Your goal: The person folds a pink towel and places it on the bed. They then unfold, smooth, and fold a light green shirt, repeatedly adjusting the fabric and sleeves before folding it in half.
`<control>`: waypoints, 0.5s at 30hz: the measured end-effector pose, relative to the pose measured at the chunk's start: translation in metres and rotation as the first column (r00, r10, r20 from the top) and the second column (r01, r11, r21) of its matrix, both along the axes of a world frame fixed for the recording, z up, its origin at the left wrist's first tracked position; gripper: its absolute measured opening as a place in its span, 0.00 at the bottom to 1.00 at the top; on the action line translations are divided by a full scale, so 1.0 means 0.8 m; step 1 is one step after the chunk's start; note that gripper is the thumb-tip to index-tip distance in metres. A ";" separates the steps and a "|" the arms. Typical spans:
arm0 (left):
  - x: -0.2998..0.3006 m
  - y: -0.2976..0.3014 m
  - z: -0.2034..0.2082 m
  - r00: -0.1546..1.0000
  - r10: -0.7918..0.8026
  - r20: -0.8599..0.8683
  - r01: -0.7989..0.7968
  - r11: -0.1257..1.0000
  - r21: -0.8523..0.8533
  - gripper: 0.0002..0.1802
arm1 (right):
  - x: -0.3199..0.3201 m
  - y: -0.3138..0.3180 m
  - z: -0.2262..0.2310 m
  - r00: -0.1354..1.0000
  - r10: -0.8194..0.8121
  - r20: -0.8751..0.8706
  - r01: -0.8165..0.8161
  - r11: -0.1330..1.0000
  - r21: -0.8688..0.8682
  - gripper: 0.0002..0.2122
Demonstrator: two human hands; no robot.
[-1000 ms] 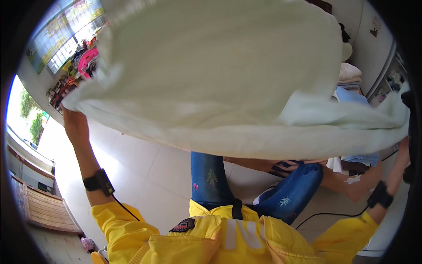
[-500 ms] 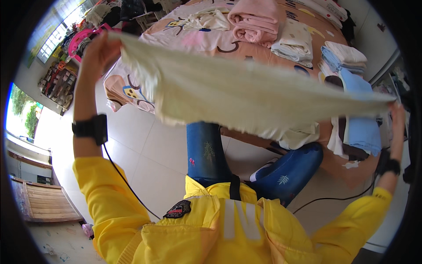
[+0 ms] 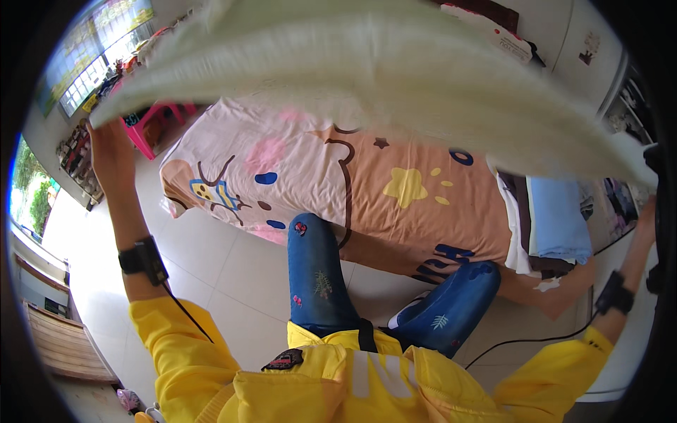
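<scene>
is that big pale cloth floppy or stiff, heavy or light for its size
Probably floppy: the big pale cloth curves and ripples between the left hand and right hand. Likely light, as it looks thin and bows upward in mid-air.

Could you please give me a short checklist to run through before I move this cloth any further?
1. Left hand grips the pale green cloth: ok, at its left end.
2. Right hand grips firmly: cannot tell, the dark rim hides part of it.
3. Cloth lies flat: not ok, it billows above the patterned bedspread.
4. Folded blue fabric is apart from the cloth: cannot tell, the cloth covers its far end in view.
5. Right wristband cable is free of the cloth: ok.
</scene>
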State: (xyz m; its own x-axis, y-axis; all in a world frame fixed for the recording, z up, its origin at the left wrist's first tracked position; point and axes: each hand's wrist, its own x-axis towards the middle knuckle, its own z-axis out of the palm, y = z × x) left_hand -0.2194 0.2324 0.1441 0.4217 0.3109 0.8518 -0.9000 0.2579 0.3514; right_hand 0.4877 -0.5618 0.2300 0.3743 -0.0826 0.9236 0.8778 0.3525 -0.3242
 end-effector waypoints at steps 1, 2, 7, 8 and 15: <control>-0.023 0.001 -0.043 0.919 0.370 -0.134 -0.386 0.915 -0.116 0.18 | 0.006 -0.007 -0.047 0.992 -0.052 -0.116 0.052 0.999 0.000 0.16; -0.048 -0.006 -0.089 0.775 0.583 -0.243 -0.629 0.746 -0.217 0.16 | 0.006 -0.009 -0.093 0.969 -0.093 -0.229 0.094 0.996 -0.007 0.16; -0.167 -0.094 -0.267 0.463 0.554 -0.692 -0.711 0.698 0.084 0.12 | -0.058 -0.009 -0.249 0.885 -0.064 -0.462 0.004 0.991 -0.130 0.13; -0.183 -0.115 -0.287 0.472 0.441 -0.764 -0.663 0.749 0.022 0.12 | -0.066 -0.007 -0.258 0.885 -0.073 -0.459 -0.009 0.984 -0.176 0.13; -0.196 -0.218 -0.358 0.147 0.018 -0.989 -0.569 0.819 -0.070 0.08 | -0.076 -0.016 -0.200 0.902 0.025 -0.430 -0.152 0.953 -0.262 0.12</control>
